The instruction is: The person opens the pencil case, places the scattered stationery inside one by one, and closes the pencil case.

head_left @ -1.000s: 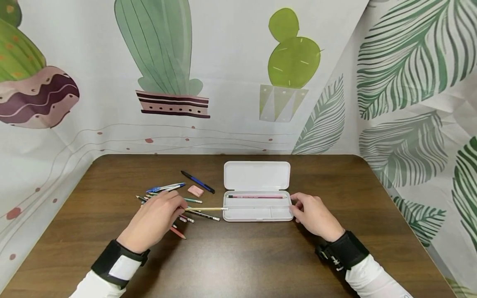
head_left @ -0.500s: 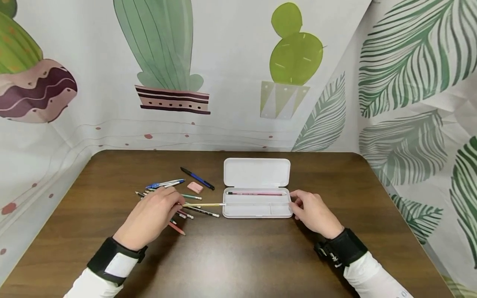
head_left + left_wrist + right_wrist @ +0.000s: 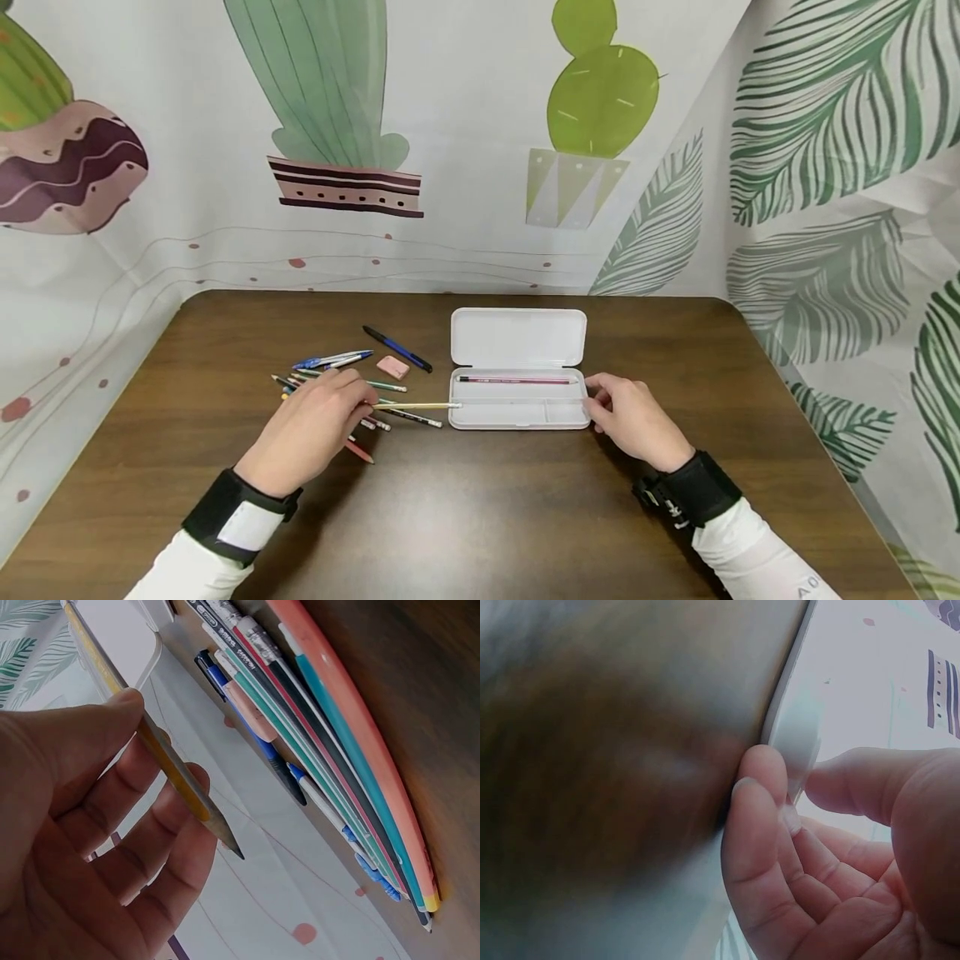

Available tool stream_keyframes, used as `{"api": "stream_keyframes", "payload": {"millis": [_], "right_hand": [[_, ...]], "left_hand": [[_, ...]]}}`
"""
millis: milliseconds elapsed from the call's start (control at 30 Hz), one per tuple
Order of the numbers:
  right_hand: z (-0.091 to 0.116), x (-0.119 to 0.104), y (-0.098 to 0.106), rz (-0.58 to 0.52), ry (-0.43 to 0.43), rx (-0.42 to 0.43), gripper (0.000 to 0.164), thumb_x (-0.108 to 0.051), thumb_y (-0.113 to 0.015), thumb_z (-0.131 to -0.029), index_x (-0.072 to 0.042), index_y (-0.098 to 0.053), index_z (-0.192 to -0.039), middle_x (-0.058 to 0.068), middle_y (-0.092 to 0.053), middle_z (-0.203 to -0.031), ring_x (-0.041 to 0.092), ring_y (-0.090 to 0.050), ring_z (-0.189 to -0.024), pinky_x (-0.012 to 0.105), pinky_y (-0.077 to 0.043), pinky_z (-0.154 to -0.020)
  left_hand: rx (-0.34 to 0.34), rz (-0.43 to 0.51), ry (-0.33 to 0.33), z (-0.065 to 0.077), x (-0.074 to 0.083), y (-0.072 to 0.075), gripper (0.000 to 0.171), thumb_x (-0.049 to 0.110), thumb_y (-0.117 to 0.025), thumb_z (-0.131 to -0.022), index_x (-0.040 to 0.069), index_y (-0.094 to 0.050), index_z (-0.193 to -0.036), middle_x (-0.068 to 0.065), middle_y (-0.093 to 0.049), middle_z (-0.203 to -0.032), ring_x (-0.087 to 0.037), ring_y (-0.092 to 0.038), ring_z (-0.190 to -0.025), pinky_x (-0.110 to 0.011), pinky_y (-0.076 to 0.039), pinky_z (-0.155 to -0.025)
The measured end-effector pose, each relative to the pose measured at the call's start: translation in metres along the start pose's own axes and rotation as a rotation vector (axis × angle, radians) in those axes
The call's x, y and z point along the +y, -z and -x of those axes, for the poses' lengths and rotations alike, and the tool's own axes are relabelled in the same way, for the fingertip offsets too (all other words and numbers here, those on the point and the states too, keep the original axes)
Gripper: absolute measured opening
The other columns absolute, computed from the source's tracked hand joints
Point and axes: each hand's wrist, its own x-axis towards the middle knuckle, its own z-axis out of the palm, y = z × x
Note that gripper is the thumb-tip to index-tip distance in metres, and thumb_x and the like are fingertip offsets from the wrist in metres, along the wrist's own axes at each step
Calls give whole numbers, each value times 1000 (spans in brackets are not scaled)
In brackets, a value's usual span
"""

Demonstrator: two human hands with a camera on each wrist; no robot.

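My left hand [image 3: 311, 433] pinches a yellow pencil [image 3: 412, 406] between thumb and fingers, above a loose pile of pencils [image 3: 408, 417]. Its sharpened end points away from the case in the left wrist view, where the yellow pencil [image 3: 174, 772] shows clear of the pile. The white eraser end reaches the left rim of an open white pencil case [image 3: 498, 423]. Inside the case's back compartment lies a pink and dark pencil [image 3: 517, 381]. My right hand [image 3: 637, 421] grips the case's right wall, thumb on one side and fingers on the other in the right wrist view.
A pink eraser [image 3: 393, 367], a blue and black pen [image 3: 397, 348] and blue-white pens [image 3: 332, 360] lie behind the pile. A coral-coloured pencil [image 3: 360, 452] sticks out at its front. The raised lid [image 3: 517, 337] stands behind the case. A patterned cloth [image 3: 472, 167] hangs beyond the table.
The head view has tipped down, so everything sits higher in it. The yellow pencil's eraser end has shifted slightly right over the case's left rim. Both hands keep their hold.
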Motion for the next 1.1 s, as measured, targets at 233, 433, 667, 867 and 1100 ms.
{"api": "stream_keyframes", "payload": {"millis": [233, 433, 667, 867, 1100], "right_hand": [[0, 2, 0, 3, 5, 8, 29, -5, -66, -101, 7, -66, -127, 2, -69, -83, 6, -63, -61, 27, -55, -58], [0, 2, 0, -4, -3, 3, 29, -6, -66, -102, 7, -66, -128, 1, -68, -82, 7, -63, -60, 27, -55, -58], [0, 1, -1, 1, -3, 1, 29, -6, -66, -102, 7, -66, -128, 0, -68, -81, 6, -62, -60, 27, -55, -58], [0, 0, -1, -1, 1, 5, 29, -6, -66, -101, 7, -66, -127, 0, -69, -81, 6, -62, -60, 27, -55, -58], [0, 2, -1, 1, -4, 14, 28, -5, -67, -101, 7, -66, -127, 0, -69, -81, 6, -62, -60, 26, -55, -58]], "left_hand": [[7, -3, -1, -4, 1, 1, 12, 1, -79, -91, 11, -73, -92, 6, -58, -84, -15, -53, -79, -35, -49, -71], [-2, -9, 3, -6, 4, 2, 13, 1, -80, -90, 11, -73, -91, 7, -57, -84, -15, -52, -78, -34, -48, -71], [7, -24, -8, -13, 8, 1, 17, 1, -81, -90, 13, -69, -88, 8, -53, -81, -15, -50, -75, -33, -47, -69], [19, -26, -17, -25, 13, -3, 13, 4, -81, -92, 12, -72, -91, 6, -58, -82, -18, -53, -75, -35, -49, -71], [-26, -3, -15, -40, 20, -11, 9, 4, -81, -93, 10, -73, -95, 2, -66, -91, -20, -58, -83, -37, -52, -77]]}}
